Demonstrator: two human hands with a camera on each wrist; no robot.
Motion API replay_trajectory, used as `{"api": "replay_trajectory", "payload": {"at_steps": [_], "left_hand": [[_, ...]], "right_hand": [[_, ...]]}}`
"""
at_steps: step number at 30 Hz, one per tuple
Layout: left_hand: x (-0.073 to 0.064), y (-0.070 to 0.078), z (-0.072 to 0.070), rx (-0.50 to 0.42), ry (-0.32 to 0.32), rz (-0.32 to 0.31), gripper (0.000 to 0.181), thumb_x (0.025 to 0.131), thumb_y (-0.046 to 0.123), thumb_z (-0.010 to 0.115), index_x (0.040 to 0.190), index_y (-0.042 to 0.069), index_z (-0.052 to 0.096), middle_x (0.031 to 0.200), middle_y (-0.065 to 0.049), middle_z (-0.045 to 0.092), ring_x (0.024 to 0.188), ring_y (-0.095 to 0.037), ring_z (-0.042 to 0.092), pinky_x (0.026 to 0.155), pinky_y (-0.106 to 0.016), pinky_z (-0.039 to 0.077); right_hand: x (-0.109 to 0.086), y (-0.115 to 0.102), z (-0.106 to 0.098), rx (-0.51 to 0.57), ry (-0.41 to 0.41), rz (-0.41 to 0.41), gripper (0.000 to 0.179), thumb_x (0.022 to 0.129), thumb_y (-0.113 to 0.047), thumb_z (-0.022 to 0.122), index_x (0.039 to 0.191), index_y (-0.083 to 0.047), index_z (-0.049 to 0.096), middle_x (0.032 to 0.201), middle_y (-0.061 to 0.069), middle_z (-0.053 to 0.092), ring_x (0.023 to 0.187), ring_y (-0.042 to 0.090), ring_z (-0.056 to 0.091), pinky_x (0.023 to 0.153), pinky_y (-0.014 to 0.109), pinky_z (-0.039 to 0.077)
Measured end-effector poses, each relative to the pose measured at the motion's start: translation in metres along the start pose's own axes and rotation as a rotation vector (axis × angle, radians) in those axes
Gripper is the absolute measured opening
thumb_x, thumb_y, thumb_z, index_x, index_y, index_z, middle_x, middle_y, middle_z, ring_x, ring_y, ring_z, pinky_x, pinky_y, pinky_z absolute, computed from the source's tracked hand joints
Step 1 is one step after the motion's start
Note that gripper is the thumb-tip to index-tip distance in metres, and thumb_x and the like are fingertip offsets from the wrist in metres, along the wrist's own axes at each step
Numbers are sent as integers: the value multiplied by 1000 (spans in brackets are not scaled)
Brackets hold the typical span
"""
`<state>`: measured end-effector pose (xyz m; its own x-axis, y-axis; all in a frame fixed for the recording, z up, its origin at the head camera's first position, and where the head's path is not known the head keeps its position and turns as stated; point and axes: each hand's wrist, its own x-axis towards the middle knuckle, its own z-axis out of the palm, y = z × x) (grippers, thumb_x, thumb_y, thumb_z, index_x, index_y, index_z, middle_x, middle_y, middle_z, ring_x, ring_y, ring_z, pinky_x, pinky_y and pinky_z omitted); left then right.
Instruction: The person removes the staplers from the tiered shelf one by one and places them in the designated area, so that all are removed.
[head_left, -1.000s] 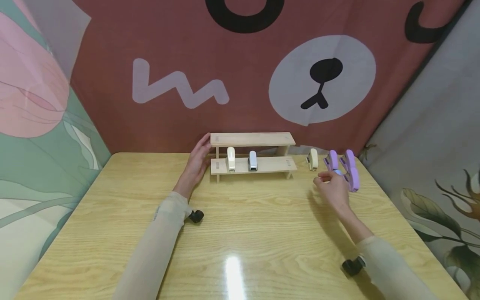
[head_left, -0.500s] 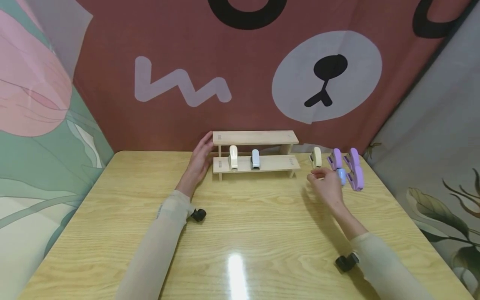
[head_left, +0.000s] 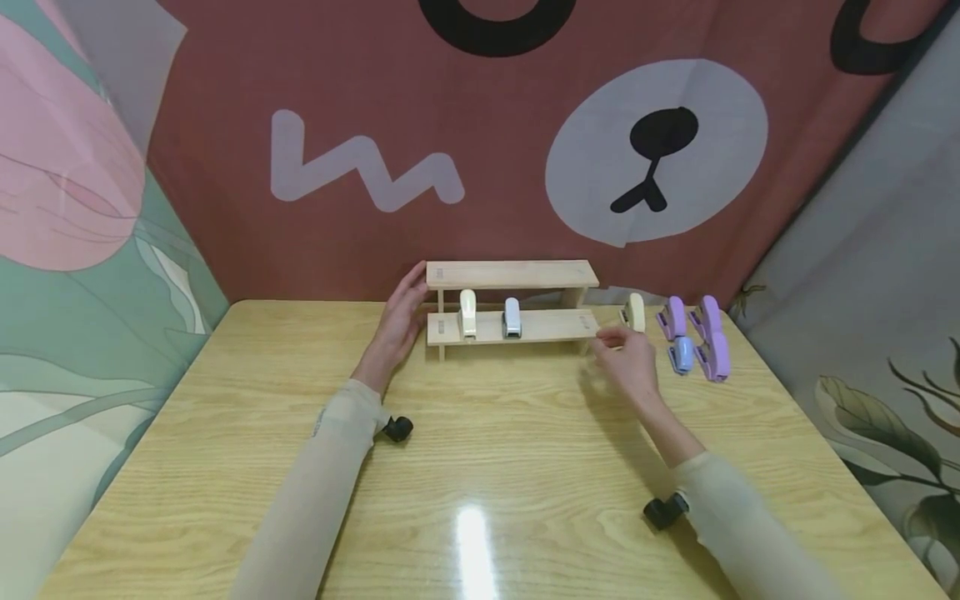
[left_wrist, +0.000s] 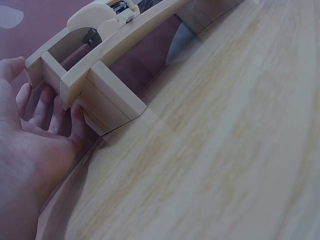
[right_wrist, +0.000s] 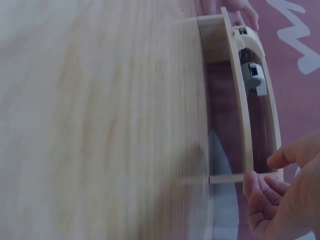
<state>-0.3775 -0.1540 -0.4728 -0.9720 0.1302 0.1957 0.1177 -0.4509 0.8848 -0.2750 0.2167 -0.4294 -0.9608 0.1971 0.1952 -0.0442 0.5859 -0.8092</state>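
Note:
A two-tier wooden rack [head_left: 517, 273] stands at the back of the table. On its lower board sit a cream mini stapler [head_left: 468, 312] and, to the right, a pale blue one [head_left: 512, 317]. My left hand [head_left: 393, 325] is against the rack's left end, fingers behind the lower board's end and thumb beside the upper board in the left wrist view. My right hand [head_left: 628, 362] holds no stapler. Its loosely bent fingers [right_wrist: 255, 200] are right at the rack's right end, thumb apart from them.
Right of the rack, on the table [head_left: 427, 517], stand another cream stapler [head_left: 635, 311], a blue stapler [head_left: 681, 354] and several purple staplers [head_left: 716, 357]. A bear-print curtain [head_left: 510, 167] hangs behind the table, with a grey curtain [head_left: 862, 292] to the right.
My right hand has moved left, from in front of the blue and purple staplers to the rack's right end, uncovering the blue stapler. The left hand stays at the rack's left end.

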Motion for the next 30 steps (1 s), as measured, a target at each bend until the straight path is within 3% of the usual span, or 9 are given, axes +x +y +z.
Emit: {"api": "replay_trajectory", "payload": {"at_steps": [21, 30], "left_hand": [[-2, 1, 0, -10, 8, -16, 52, 105, 26, 59, 155, 29, 45, 154, 1, 44, 137, -34, 37, 112, -60, 27], [-2, 2, 2, -10, 7, -13, 53, 105, 27, 58, 156, 27, 44, 154, 0, 44, 137, -36, 37, 111, -61, 26]], "right_hand": [[-2, -44, 54, 52, -53, -10, 25, 89, -16, 69, 109, -1, 73, 96, 13, 70, 86, 27, 65, 77, 36, 52], [-6, -56, 70, 65, -68, -40, 28, 88, -23, 74, 108, -3, 73, 94, 12, 70, 85, 27, 64, 74, 38, 51]]}}
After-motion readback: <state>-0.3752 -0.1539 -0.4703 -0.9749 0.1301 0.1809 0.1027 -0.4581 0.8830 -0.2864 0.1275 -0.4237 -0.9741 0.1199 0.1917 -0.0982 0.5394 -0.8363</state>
